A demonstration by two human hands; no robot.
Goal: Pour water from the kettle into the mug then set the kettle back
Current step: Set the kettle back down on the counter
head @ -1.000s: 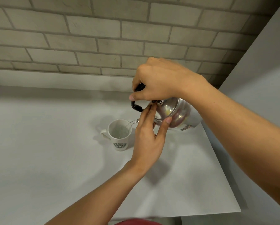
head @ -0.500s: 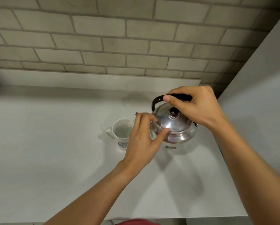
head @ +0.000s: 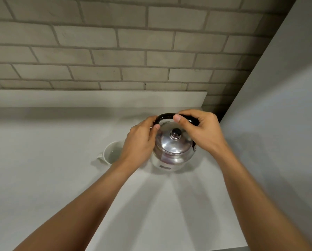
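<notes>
Head camera looks steeply down, close over the counter (head: 42,178).

Both forearms are bare to the frame's edge, no sleeves showing. The left hand (head: 139,142) and right hand (head: 201,132) wear nothing; thumbnails are short.

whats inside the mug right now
The mug holds what looks like clear water, low in its white interior. The left hand covers the mug's right side, so that part of the inside, and the exact water level, cannot be seen.
</notes>
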